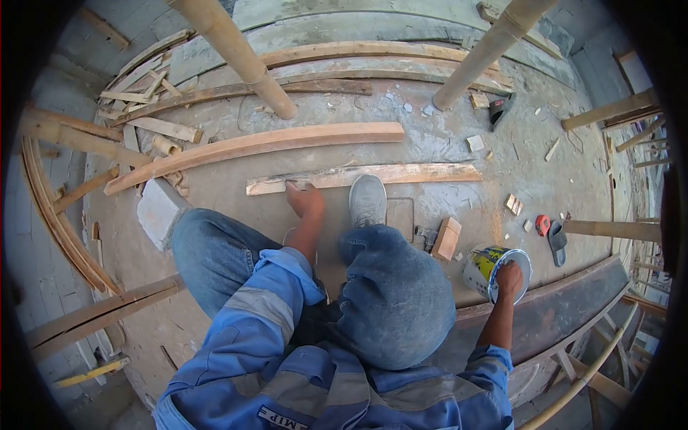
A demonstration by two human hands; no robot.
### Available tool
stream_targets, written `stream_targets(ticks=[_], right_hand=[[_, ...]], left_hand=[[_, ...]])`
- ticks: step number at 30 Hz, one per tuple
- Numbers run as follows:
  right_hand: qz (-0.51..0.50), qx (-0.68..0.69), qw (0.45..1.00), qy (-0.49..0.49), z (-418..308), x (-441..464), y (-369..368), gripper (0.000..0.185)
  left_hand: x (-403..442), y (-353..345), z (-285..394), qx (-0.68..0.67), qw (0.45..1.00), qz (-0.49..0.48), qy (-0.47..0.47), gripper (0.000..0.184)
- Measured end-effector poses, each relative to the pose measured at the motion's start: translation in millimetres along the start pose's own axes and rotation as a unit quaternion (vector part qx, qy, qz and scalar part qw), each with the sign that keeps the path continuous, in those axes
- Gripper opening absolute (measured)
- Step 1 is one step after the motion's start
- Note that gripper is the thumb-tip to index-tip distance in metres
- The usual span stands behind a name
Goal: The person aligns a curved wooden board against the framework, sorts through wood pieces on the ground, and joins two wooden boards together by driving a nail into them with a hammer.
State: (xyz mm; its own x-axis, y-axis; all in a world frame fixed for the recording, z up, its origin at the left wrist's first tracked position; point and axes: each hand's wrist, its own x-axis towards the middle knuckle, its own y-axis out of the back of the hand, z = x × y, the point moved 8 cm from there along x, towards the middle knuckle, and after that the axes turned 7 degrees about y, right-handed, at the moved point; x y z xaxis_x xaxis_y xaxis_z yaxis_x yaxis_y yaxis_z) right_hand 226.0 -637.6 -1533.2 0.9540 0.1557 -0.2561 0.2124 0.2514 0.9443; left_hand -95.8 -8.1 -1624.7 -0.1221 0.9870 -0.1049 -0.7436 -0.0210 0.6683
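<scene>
A narrow, weathered wooden plank [423,173] lies across the concrete floor ahead of me, its surface stained white and dark. My grey shoe [368,202] presses against it near the middle. At the plank's near edge, left of the shoe, my left hand [307,201] is closed with its fingertips at the wood; whatever they pinch is too small to make out. My right hand [509,278] reaches into the mouth of a paint-marked bucket [478,269] at the right. Its fingers look curled, but their tips and the bucket's contents are hidden.
A longer reddish beam [272,147] lies beyond the plank. Bamboo posts [236,57] stand farther off. Near the bucket are a wooden block [446,239], a hammer [424,236], a red tape measure [542,224] and a sandal [557,244]. A pale block [161,213] sits left.
</scene>
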Motion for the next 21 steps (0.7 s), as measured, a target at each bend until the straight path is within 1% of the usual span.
stream_targets(ticks=[2, 3, 4, 6, 7, 8, 9, 10, 11, 12, 13, 14, 15, 16, 17, 20, 21], right_hand=[[0.019, 0.001, 0.999, -0.035, 6, -25, 31, 0.026], [0.029, 0.003, 0.998, -0.053, 5, -33, 48, 0.026], [0.066, 0.036, 0.994, -0.081, 0, -43, 74, 0.028], [0.134, 0.096, 0.977, -0.138, -12, -70, 123, 0.032], [0.206, 0.154, 0.961, -0.103, -30, -77, 147, 0.035], [0.263, 0.303, 0.916, -0.008, -42, -72, 146, 0.033], [0.241, 0.353, 0.902, 0.057, -63, -61, 136, 0.029], [0.246, 0.41, 0.872, 0.103, -116, -70, 159, 0.024], [0.152, 0.444, 0.877, 0.1, -151, -66, 150, 0.028], [0.101, 0.484, 0.859, 0.137, -192, -64, 145, 0.034], [0.046, 0.535, 0.827, 0.169, -226, -56, 128, 0.032], [0.0, 0.553, 0.81, 0.192, -262, -55, 123, 0.028], [-0.06, 0.561, 0.804, 0.186, -293, -53, 110, 0.026], [-0.117, 0.596, 0.775, 0.177, -322, -53, 99, 0.025], [-0.171, 0.629, 0.74, 0.166, -349, -54, 90, 0.024], [-0.217, 0.714, 0.655, 0.12, -391, -56, 85, 0.026], [-0.254, 0.74, 0.617, 0.086, -396, -61, 81, 0.032]], left_hand=[[-14, 9, 13, 0.027, 0.999, 0.033, 0.019, 0.063], [-23, 14, 19, 0.024, 0.997, 0.046, 0.052, 0.064], [-31, 18, 25, 0.022, 0.994, 0.058, 0.084, 0.064], [-38, -16, 14, -0.056, 0.994, -0.031, 0.09, 0.059], [-46, -31, 10, -0.093, 0.988, -0.079, 0.092, 0.057], [-60, -35, 37, -0.073, 0.984, -0.159, -0.004, 0.051], [-77, -38, 64, -0.055, 0.965, -0.237, -0.102, 0.045], [-97, -36, 91, -0.081, 0.934, -0.315, -0.151, 0.041], [-123, -30, 112, -0.105, 0.894, -0.389, -0.196, 0.036], [-143, -26, 126, -0.11, 0.872, -0.419, -0.226, 0.035], [-161, -19, 136, -0.115, 0.85, -0.445, -0.255, 0.034], [-172, -4, 150, -0.134, 0.836, -0.432, -0.311, 0.032], [-180, 13, 163, -0.15, 0.82, -0.414, -0.366, 0.03], [-185, 25, 169, -0.163, 0.801, -0.396, -0.418, 0.029], [-179, 22, 167, -0.162, 0.812, -0.394, -0.399, 0.027], [-160, 16, 159, -0.158, 0.841, -0.383, -0.347, 0.021], [-147, 14, 158, -0.156, 0.852, -0.37, -0.337, 0.019]])
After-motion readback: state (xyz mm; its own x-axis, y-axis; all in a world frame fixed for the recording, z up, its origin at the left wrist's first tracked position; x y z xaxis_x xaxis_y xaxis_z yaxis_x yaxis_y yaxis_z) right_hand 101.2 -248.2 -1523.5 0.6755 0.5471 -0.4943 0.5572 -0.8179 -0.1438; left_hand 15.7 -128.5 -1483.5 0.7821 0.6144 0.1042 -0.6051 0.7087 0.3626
